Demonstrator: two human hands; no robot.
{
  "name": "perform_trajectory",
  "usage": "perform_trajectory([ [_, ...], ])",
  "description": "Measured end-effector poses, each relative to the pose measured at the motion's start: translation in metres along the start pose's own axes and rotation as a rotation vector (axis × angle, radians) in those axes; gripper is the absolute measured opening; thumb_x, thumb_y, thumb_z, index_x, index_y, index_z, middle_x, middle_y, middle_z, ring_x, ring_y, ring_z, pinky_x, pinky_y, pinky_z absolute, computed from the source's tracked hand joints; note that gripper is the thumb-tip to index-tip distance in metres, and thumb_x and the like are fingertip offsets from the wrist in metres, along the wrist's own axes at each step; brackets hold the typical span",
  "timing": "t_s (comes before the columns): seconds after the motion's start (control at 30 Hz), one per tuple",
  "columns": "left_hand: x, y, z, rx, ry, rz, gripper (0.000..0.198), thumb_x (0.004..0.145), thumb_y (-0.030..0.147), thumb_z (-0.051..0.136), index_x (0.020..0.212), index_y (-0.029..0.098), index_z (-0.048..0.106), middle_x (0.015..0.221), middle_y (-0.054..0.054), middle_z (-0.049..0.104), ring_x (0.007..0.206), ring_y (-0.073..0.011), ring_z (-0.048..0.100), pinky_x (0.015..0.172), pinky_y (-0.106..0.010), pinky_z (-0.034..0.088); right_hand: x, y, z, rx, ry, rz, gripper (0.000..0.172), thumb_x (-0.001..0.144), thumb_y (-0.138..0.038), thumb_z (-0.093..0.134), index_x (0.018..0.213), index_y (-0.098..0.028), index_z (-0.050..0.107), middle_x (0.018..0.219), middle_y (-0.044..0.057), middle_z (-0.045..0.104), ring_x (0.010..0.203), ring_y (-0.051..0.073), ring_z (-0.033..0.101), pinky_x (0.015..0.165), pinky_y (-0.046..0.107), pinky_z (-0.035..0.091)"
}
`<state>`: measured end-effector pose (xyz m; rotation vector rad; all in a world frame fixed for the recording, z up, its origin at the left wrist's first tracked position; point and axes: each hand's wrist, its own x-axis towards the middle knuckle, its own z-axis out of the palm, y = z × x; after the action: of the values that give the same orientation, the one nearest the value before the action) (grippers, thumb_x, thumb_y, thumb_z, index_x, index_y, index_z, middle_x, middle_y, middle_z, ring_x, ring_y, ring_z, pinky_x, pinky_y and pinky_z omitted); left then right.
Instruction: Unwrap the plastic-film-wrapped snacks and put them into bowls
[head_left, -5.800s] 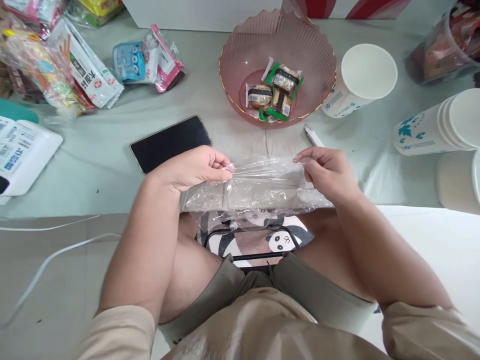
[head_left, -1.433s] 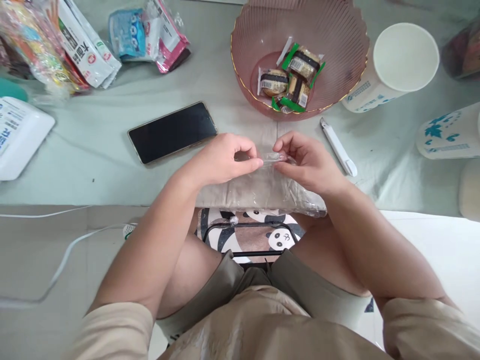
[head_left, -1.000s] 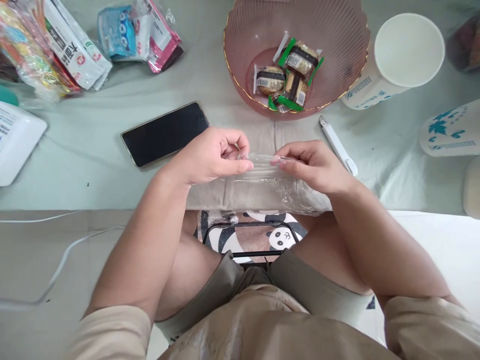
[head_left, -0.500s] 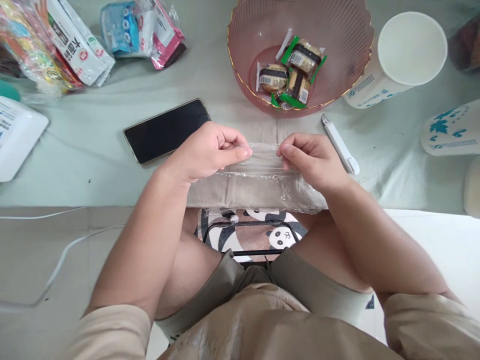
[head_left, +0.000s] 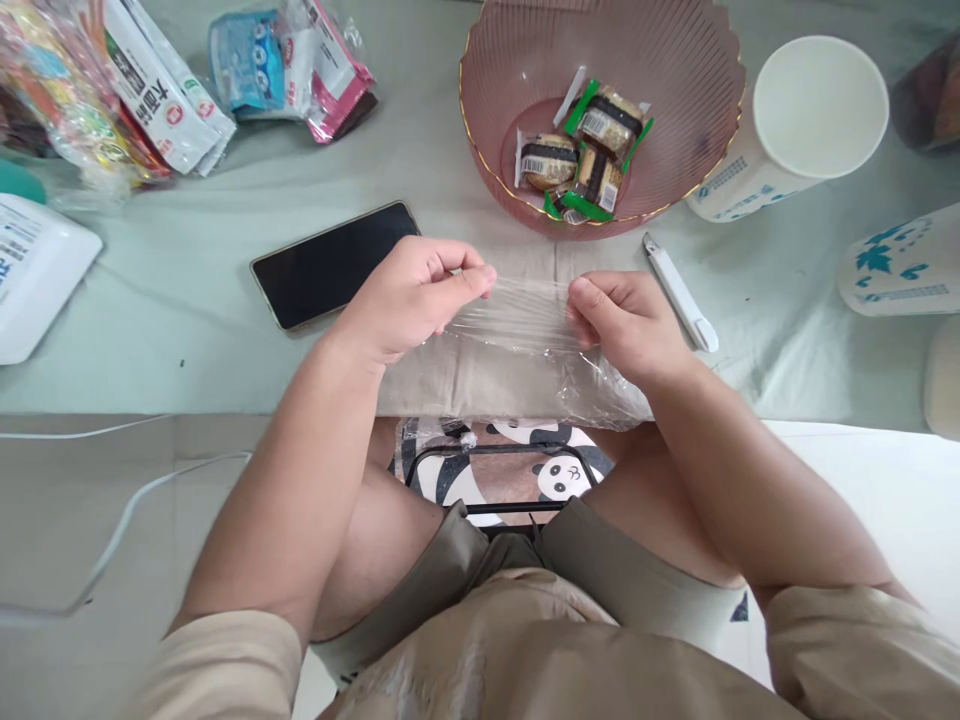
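Note:
A clear plastic bag (head_left: 517, 315) stretches in taut creases between my two hands, its lower part hanging loosely over the table's front edge. My left hand (head_left: 424, 295) pinches one side of its upper edge between thumb and fingers. On the other side, my right hand (head_left: 626, 315) is closed on the plastic, thumb on top. A dark-screened phone (head_left: 334, 262) lies just behind my left hand. Beside my right hand rests a white utility knife (head_left: 681, 292). Beyond both hands stands a pink ribbed bowl (head_left: 502, 90) with several wrapped biscuits (head_left: 600, 120) inside.
A white paper cup (head_left: 817, 110) stands right of the bowl, and another patterned cup (head_left: 907, 260) is nearer the right edge. Snack packets (head_left: 161, 90) lie at the back left, with a blue packet (head_left: 247, 62) alongside. A white container (head_left: 41, 275) sits at the left edge.
My hands have moved slightly apart, the left one a little up and the right one to the right. The plastic between them is pulled tighter and wider.

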<state>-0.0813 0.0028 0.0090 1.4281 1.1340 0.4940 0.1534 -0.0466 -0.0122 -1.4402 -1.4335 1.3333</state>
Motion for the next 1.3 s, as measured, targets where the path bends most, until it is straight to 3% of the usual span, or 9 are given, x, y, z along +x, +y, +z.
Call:
perform_trajectory([
  [0.2, 0.0, 0.001, -0.003, -0.067, -0.016, -0.014, 0.032, 0.092, 0.045, 0.065, 0.071, 0.023, 0.056, 0.049, 0.005, 0.042, 0.046, -0.0089, 0.035, 0.051, -0.031, 0.023, -0.001, 0.003, -0.001, 0.007, 0.0, 0.002, 0.069, 0.08, -0.089, 0.063, 0.062, -0.023, 0.054, 0.048, -0.002, 0.046, 0.045, 0.01, 0.036, 0.045, 0.029, 0.029],
  [0.3, -0.001, 0.005, -0.002, -0.125, -0.042, -0.009, 0.035, 0.091, 0.04, 0.065, 0.065, 0.022, 0.05, 0.055, 0.004, 0.045, 0.05, -0.0082, 0.041, 0.054, -0.029, 0.031, -0.001, 0.001, -0.002, -0.003, -0.007, -0.008, 0.07, 0.082, -0.089, 0.062, 0.061, -0.023, 0.054, 0.049, -0.001, 0.046, 0.045, 0.01, 0.037, 0.045, 0.029, 0.03],
  [0.43, 0.0, 0.004, -0.004, -0.131, -0.071, -0.005, 0.031, 0.088, 0.037, 0.066, 0.066, 0.02, 0.051, 0.063, 0.0, 0.051, 0.061, -0.0121, 0.051, 0.063, -0.03, 0.043, -0.001, 0.0, -0.002, -0.014, -0.007, 0.008, 0.069, 0.083, -0.087, 0.063, 0.061, -0.022, 0.055, 0.048, -0.002, 0.046, 0.045, 0.01, 0.037, 0.044, 0.028, 0.029],
  [0.73, -0.002, -0.005, -0.01, -0.177, -0.137, -0.002, 0.025, 0.07, 0.03, 0.08, 0.068, 0.019, 0.057, 0.084, -0.003, 0.07, 0.083, -0.0177, 0.069, 0.082, -0.032, 0.053, 0.0, 0.005, -0.008, -0.039, 0.022, -0.047, 0.066, 0.088, -0.081, 0.064, 0.06, -0.022, 0.056, 0.048, -0.002, 0.047, 0.045, 0.009, 0.038, 0.044, 0.027, 0.029],
  [0.97, -0.005, 0.0, -0.013, -0.264, -0.017, -0.077, 0.019, 0.073, 0.017, 0.081, 0.076, 0.018, 0.063, 0.077, -0.002, 0.071, 0.071, -0.015, 0.07, 0.072, -0.03, 0.056, 0.001, 0.01, -0.016, -0.04, 0.092, -0.092, 0.069, 0.085, -0.084, 0.065, 0.058, -0.021, 0.057, 0.048, -0.002, 0.047, 0.044, 0.008, 0.036, 0.044, 0.027, 0.027],
  [1.13, -0.006, -0.001, -0.014, -0.352, 0.056, -0.045, 0.021, 0.084, 0.026, 0.076, 0.074, 0.017, 0.06, 0.089, -0.004, 0.075, 0.073, -0.0126, 0.071, 0.071, -0.027, 0.055, -0.001, 0.011, -0.02, -0.082, 0.091, -0.089, 0.061, 0.094, -0.068, 0.066, 0.056, -0.021, 0.053, 0.047, -0.001, 0.046, 0.044, 0.009, 0.038, 0.044, 0.027, 0.029],
  [1.3, -0.006, 0.0, -0.011, -0.338, 0.096, -0.021, 0.023, 0.08, 0.03, 0.081, 0.074, 0.018, 0.062, 0.088, -0.004, 0.077, 0.074, -0.0134, 0.073, 0.071, -0.026, 0.059, -0.003, 0.008, -0.02, -0.141, 0.081, -0.059, 0.051, 0.097, -0.052, 0.062, 0.057, -0.022, 0.052, 0.049, -0.001, 0.048, 0.045, 0.01, 0.042, 0.045, 0.028, 0.032],
])
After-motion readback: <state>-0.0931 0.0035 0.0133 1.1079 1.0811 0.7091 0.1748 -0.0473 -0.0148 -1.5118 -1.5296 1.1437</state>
